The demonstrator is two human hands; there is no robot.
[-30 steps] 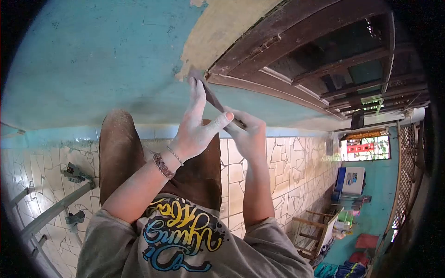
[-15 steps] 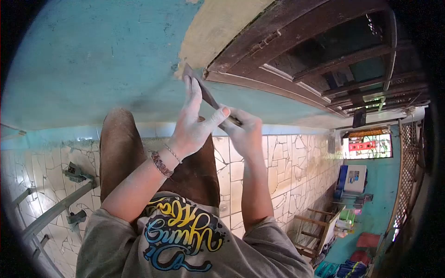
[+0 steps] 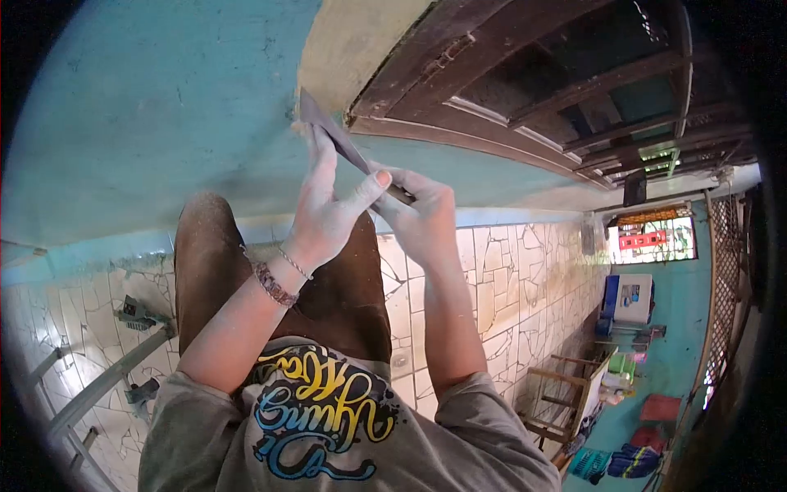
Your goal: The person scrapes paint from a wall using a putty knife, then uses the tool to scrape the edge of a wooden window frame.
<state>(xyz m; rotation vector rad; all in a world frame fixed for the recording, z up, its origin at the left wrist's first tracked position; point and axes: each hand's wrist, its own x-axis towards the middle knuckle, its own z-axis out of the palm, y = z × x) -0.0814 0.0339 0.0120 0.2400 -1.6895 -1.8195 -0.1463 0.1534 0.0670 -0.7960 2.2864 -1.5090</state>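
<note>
Between my hands is a thin dark grey sheet of sandpaper (image 3: 343, 146), its pointed far corner right at the edge of the bare patch on the wall. My left hand (image 3: 321, 217), dusted white and wearing bracelets, has its fingers stretched along the sheet's side and its thumb pressed near the lower end. My right hand (image 3: 422, 220), also dusty, is closed round that lower end. In front, the turquoise wall (image 3: 180, 107) meets a patch of beige filler (image 3: 348, 49) beside the dark wooden window frame (image 3: 475, 135).
My bent knees (image 3: 209, 230) are close to the wall. A metal ladder (image 3: 106, 381) lies at the left over the cracked-tile floor (image 3: 500, 279). At the right are a wooden chair or rack (image 3: 566, 394), a white-and-blue box (image 3: 630, 299) and a teal basket (image 3: 590, 465).
Both hands and the sandpaper have shifted slightly left and up in the view, with the wall and window frame sliding left too. The grip looks the same.
</note>
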